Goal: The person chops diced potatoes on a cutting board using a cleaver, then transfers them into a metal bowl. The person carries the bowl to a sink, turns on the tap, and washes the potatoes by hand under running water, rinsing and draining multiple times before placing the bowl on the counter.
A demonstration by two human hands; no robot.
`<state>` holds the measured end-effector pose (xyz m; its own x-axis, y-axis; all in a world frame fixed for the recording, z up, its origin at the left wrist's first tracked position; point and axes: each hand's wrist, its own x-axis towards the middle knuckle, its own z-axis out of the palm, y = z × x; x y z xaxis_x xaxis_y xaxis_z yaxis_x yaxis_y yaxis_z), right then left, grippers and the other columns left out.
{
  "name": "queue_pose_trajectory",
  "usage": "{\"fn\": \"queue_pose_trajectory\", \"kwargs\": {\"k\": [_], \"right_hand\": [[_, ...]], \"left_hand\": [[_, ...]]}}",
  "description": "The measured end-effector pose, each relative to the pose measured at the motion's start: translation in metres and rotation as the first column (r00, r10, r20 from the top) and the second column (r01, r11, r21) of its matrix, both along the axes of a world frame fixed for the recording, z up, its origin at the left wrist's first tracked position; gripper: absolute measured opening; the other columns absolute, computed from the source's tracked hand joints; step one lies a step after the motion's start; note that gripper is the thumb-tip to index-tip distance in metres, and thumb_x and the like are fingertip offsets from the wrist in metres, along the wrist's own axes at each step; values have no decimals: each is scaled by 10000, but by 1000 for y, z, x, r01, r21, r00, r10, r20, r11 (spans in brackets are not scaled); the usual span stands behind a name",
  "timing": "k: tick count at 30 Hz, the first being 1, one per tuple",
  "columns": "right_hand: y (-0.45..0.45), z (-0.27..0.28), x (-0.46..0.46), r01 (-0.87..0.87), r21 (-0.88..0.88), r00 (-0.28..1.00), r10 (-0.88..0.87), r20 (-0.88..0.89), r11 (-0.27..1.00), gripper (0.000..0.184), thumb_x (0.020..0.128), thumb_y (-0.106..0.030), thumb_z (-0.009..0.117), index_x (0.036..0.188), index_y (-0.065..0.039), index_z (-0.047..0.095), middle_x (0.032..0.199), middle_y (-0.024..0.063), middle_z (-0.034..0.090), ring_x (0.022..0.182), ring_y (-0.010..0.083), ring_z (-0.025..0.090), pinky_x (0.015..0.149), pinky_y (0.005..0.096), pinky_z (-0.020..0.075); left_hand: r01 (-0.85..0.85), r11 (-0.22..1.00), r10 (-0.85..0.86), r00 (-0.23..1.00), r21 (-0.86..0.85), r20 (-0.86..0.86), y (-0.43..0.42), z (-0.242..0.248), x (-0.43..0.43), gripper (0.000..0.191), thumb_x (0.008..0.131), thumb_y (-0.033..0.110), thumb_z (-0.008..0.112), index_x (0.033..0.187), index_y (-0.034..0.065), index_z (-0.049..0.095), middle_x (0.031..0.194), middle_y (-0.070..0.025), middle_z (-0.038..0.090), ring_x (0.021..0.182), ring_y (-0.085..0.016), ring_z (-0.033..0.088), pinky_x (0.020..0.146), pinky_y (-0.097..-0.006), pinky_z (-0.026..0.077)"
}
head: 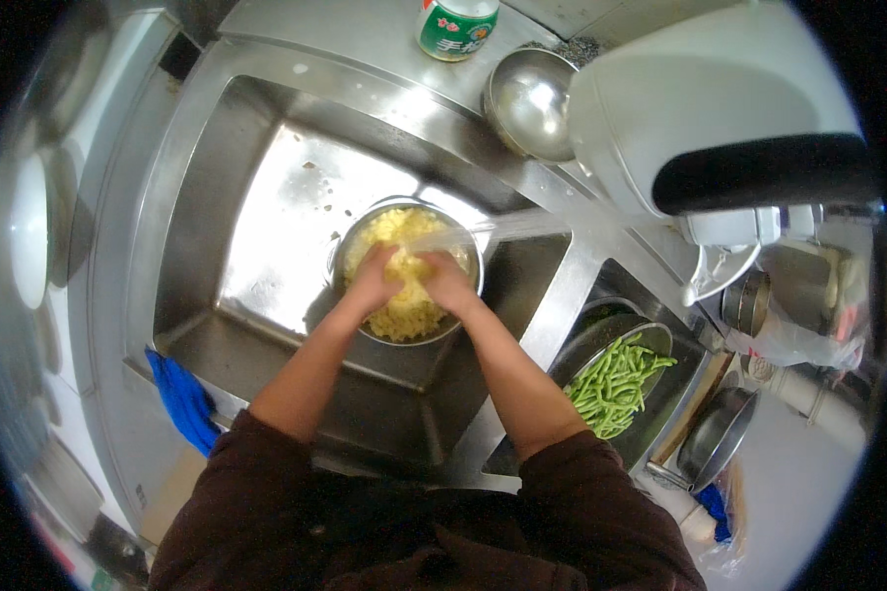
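Note:
A round metal bowl (479, 275) stands in the large basin of a stainless steel sink (266, 170). Yellow food in small pieces (406, 321), of a kind I cannot make out, fills much of it. Both hands are in the bowl among the pieces, my left hand (375, 279) on the left side and my right hand (445, 279) on the right. Their fingers are blurred and partly hidden by the food, so their grip does not show. A stream of water (517, 224) runs into the bowl from the right.
Green beans (613, 384) lie in a metal bowl (661, 340) in the smaller basin at right. Behind the sink are an upturned metal bowl (536, 103), a green can (457, 33) and a large white appliance (709, 96). A blue cloth (183, 402) hangs at the left front edge.

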<state>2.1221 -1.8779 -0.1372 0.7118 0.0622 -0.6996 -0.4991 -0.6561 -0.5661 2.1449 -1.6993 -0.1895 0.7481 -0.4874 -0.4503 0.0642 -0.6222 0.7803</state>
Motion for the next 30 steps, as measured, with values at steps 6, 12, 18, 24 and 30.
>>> {"fn": "queue_pose_trajectory", "kwargs": {"k": [6, 12, 18, 24, 30], "right_hand": [[40, 21, -1, -263, -327, 965, 240, -109, 908, 947, 676, -200, 759, 1437, -263, 199, 1482, 227, 107, 1355, 395, 175, 1107, 473, 210], [33, -37, 8, -90, -402, 993, 114, 36, 911, 472, 770, -177, 628, 1222, -150, 495, 1346, 202, 387, 1164, 344, 478, 908, 404, 454], [12, -48, 8, -129, -391, 985, 162, 55, 911, 239, 759, -99, 597, 950, 41, 627, 994, 202, 604, 1027, 331, 541, 878, 394, 451], [11, 3, 6, 24, -264, 971, 40, 235, 964, 423, 722, -266, 679, 1048, 0, 637, 1073, 239, 597, 1102, 345, 513, 946, 366, 407], [4, -22, 4, 182, -423, 963, -74, 259, 888, 490, 773, -328, 630, 1124, 9, 573, 1109, 226, 572, 1089, 342, 514, 980, 374, 378]], "left_hand": [[329, 829, -348, 936, 453, -42, -10, 35, -17, 1178, 558, 341, 835, 1446, 171, 80, 1466, -254, 141, 1307, -516, 174, 1077, -524, 225], [220, 851, -237, 971, 476, -26, -24, 17, 2, 684, 729, 101, 690, 1326, 126, 356, 1254, -171, 474, 1162, -343, 449, 923, -458, 414], [17, 947, -15, 1000, 321, -11, -19, 7, 13, 574, 757, 23, 596, 1295, 119, 423, 1118, -210, 541, 1012, -311, 555, 787, -403, 502], [-214, 966, 221, 975, 147, -33, -22, 42, -4, 720, 713, 97, 674, 1362, 145, 367, 1319, -244, 402, 1182, -379, 434, 955, -410, 414], [-326, 932, 287, 931, 160, 226, -13, 31, -17, 760, 755, 255, 679, 1404, 140, 300, 1433, -222, 247, 1308, -384, 280, 1067, -463, 263]]}}
